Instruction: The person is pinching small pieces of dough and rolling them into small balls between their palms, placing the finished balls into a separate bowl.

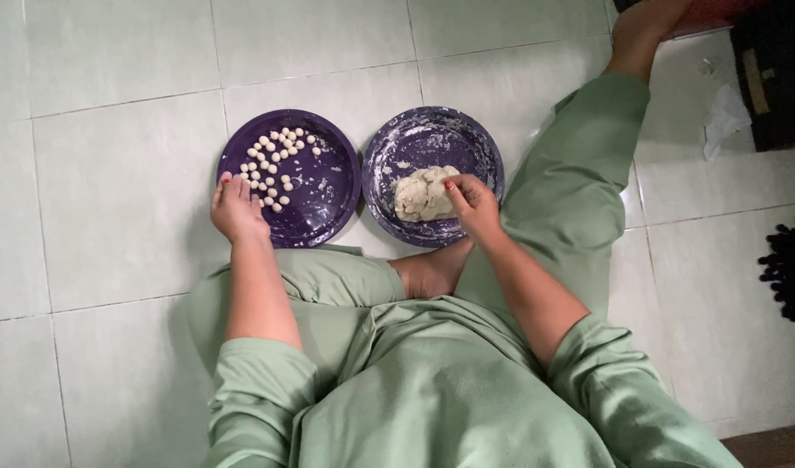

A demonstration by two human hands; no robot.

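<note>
The dough [421, 192] is a pale, lumpy mound; your right hand [472, 204] pinches its edge, your left hand [234, 208] rests loosely open on the left plate [328, 208].

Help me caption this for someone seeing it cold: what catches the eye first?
Two purple plates on the pale tiled floor: the left plate holds many small dough balls, the right plate a dough lump. The left hand rests on the left plate's rim; the right hand pinches the lump.
</note>
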